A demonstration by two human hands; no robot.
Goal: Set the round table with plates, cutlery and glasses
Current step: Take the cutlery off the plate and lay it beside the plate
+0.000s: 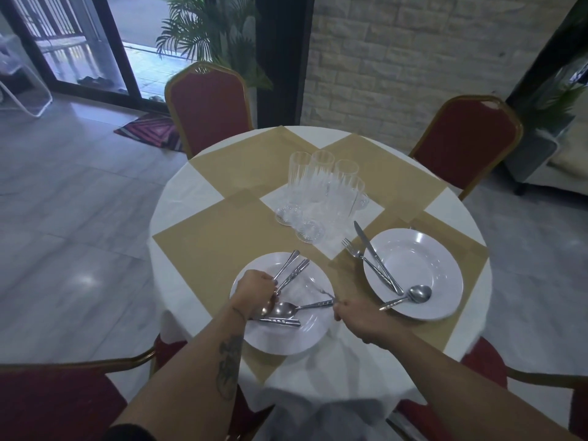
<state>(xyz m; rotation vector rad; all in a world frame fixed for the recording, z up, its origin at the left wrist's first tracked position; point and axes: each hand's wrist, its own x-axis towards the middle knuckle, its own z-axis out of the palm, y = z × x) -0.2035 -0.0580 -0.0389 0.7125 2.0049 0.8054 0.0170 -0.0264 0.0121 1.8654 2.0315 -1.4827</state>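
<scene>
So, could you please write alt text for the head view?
Over a white plate on a round table, the left hand grips a bundle of cutlery while the right hand pinches a fork. A second plate with its own cutlery and clustered glasses sit beyond.

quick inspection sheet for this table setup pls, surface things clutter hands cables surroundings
surface: round table, white cloth with tan square mats
job's things: near plate under the hands; right plate with laid cutlery across it; glasses clustered at the centre
clutter: nothing seen
grippers: left hand grips a cutlery bundle; right hand pinches a fork, blurred
cables: nothing seen
surroundings: red chairs, palm, stone wall, glass door
</scene>
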